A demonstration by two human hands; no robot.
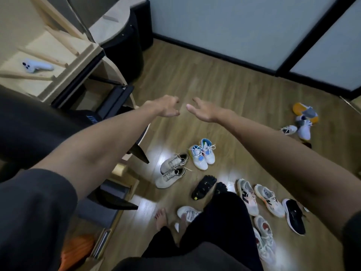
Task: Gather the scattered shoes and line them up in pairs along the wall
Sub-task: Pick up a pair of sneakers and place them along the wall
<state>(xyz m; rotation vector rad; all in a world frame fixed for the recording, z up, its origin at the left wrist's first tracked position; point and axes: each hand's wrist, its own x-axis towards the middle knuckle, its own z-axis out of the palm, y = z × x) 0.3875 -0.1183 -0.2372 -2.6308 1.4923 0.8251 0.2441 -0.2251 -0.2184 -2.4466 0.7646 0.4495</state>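
Both my arms stretch forward over the wooden floor. My left hand (pixel 166 106) has its fingers curled, holding nothing; my right hand (pixel 205 110) is open, palm up. Below them lie a beige pair of sneakers (pixel 172 171), a white-and-blue pair (pixel 203 155), a black toe-shoe pair (pixel 205 185), two white sneakers with an N logo (pixel 259 196), a black sneaker (pixel 294 216) and a white one (pixel 188 213) by my bare foot. More white and orange shoes (pixel 303 120) lie in a heap at the far right. The pale wall (pixel 224 26) with a dark baseboard runs along the back.
A wooden desk (pixel 58 55) with a white controller (pixel 37 66) stands at the left, with a black chair (pixel 117 102) and its legs beside it. A dark cabinet (pixel 129 42) fills the back-left corner. My black trouser legs (pixel 214 231) cover part of the shoes.
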